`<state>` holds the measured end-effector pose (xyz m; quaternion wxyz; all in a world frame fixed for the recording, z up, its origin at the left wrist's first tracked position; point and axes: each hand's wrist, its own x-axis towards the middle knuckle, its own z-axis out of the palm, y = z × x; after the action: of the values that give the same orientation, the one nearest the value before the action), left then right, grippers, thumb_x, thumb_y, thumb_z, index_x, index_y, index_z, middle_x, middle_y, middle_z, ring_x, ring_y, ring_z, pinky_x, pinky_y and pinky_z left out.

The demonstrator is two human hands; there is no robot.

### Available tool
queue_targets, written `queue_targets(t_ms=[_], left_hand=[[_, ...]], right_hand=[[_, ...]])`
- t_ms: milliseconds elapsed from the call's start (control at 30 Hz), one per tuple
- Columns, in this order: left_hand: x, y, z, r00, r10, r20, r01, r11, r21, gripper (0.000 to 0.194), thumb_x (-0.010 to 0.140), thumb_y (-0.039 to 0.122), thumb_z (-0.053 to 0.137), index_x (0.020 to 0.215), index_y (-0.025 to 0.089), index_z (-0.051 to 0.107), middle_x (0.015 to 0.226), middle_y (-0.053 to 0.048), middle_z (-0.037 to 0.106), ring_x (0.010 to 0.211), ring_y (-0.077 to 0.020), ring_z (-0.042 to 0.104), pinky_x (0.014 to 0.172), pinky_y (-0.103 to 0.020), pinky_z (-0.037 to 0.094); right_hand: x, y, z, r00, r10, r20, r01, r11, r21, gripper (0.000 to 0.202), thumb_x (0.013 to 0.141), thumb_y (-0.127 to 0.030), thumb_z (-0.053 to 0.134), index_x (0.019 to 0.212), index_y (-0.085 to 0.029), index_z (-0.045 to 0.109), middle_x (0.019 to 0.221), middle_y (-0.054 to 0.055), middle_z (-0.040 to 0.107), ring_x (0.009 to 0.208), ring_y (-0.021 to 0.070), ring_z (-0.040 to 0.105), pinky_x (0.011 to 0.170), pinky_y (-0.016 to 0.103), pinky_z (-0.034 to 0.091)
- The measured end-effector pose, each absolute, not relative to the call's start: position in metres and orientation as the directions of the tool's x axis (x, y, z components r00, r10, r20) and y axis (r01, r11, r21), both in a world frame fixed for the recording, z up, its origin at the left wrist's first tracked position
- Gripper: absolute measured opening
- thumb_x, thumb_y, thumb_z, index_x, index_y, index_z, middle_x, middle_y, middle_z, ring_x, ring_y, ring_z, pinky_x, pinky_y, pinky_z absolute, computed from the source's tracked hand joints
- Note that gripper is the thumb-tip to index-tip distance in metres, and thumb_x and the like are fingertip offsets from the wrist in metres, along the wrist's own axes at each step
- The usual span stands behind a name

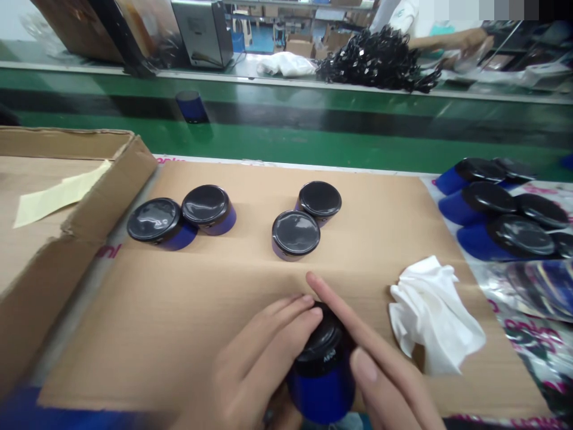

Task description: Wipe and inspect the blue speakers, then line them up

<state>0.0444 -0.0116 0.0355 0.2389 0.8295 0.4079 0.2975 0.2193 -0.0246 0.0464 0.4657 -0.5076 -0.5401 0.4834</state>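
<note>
A blue cylinder with a glossy black cap point(323, 388), jar-like in shape, is between my hands at the lower middle, near my body. Small pale lettering shows on its black band. My left hand point(264, 352) curls over the cap from the left, its fingertips resting on the top. From the other side, my right hand point(389, 370) grips the cylinder, thumb against its side and index finger stretched along the cap's far edge. Beyond them stand two similar capped cylinders point(295, 234) close together, and another pair point(208, 206) is farther left.
A crumpled white cloth point(434, 316) lies at the right on the cardboard sheet point(179, 322). Several capped cylinders point(487, 203) cluster at far right. An open carton point(102, 209) borders the left. One blue cylinder point(192, 107) is on the green conveyor point(268, 140); across it, a person's hand point(470, 42) works.
</note>
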Motion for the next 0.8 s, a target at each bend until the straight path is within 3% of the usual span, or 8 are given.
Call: queue_targets(t_ms=[67,133,200,300,467,600,800], left_hand=[[0.045,-0.013,0.039,0.492,0.823,0.285,0.536,-0.544,0.646,0.062,0.088,0.006,0.055,0.147,0.017,0.040,0.156,0.001,0.046,0.142,-0.0114,0.043,0.123,-0.018,0.027],[0.047,-0.015,0.042,0.485,0.831,0.270,0.550,-0.531,0.645,0.060,0.091,0.006,0.052,0.148,0.018,0.039,0.157,0.002,0.044,0.144,-0.0130,0.040,0.124,-0.021,0.027],[0.049,-0.016,0.043,0.489,0.827,0.277,0.551,-0.539,0.637,0.061,0.091,0.002,0.048,0.149,0.018,0.037,0.156,0.001,0.045,0.144,-0.0134,0.039,0.124,-0.022,0.027],[0.050,-0.016,0.042,0.486,0.815,0.317,0.555,-0.567,0.608,0.062,0.090,0.000,0.046,0.148,0.018,0.037,0.153,0.003,0.046,0.144,-0.0089,0.038,0.123,-0.015,0.022],[0.052,-0.014,0.043,0.492,0.806,0.329,0.585,-0.586,0.560,0.044,0.103,0.014,0.034,0.146,0.018,0.038,0.154,0.006,0.045,0.147,-0.0041,0.031,0.122,-0.011,0.017],[0.052,-0.013,0.045,0.502,0.801,0.327,0.591,-0.593,0.546,0.042,0.105,0.017,0.028,0.146,0.019,0.039,0.153,0.006,0.048,0.148,-0.0041,0.030,0.123,-0.014,0.018],[0.053,-0.013,0.047,0.479,0.798,0.366,0.604,-0.602,0.522,0.043,0.105,0.017,0.032,0.148,0.017,0.037,0.150,0.004,0.053,0.147,-0.0046,0.033,0.123,-0.014,0.021]], right_hand=[[0.220,-0.026,0.042,-0.083,0.995,0.057,0.179,0.071,-0.981,0.048,0.099,-0.042,0.052,0.146,-0.040,0.045,0.148,-0.009,0.051,0.138,0.0139,0.048,0.118,0.022,0.034],[0.218,-0.027,0.037,-0.108,0.989,0.104,0.269,0.129,-0.954,0.053,0.097,-0.038,0.053,0.148,-0.041,0.038,0.151,-0.011,0.047,0.139,0.0082,0.045,0.117,0.013,0.029],[0.216,-0.026,0.034,-0.154,0.973,0.172,0.315,0.214,-0.925,0.052,0.097,-0.031,0.050,0.146,-0.040,0.037,0.149,-0.011,0.046,0.140,0.0041,0.042,0.115,0.007,0.026],[0.215,-0.023,0.033,-0.206,0.948,0.244,0.304,0.299,-0.905,0.045,0.097,-0.029,0.045,0.141,-0.035,0.042,0.146,-0.007,0.046,0.140,0.0059,0.042,0.116,0.010,0.027],[0.216,-0.021,0.040,-0.142,0.965,0.221,0.271,0.253,-0.929,0.033,0.100,-0.035,0.044,0.133,-0.034,0.049,0.140,-0.005,0.049,0.135,0.0081,0.048,0.113,0.011,0.032],[0.213,-0.022,0.044,-0.170,0.964,0.206,0.240,0.243,-0.940,0.035,0.101,-0.035,0.045,0.135,-0.036,0.047,0.140,-0.007,0.047,0.137,0.0071,0.044,0.115,0.010,0.028],[0.204,-0.027,0.046,-0.056,0.988,0.147,0.205,0.156,-0.966,0.029,0.101,-0.041,0.043,0.129,-0.039,0.053,0.137,-0.009,0.047,0.132,0.0082,0.047,0.113,0.012,0.029]])
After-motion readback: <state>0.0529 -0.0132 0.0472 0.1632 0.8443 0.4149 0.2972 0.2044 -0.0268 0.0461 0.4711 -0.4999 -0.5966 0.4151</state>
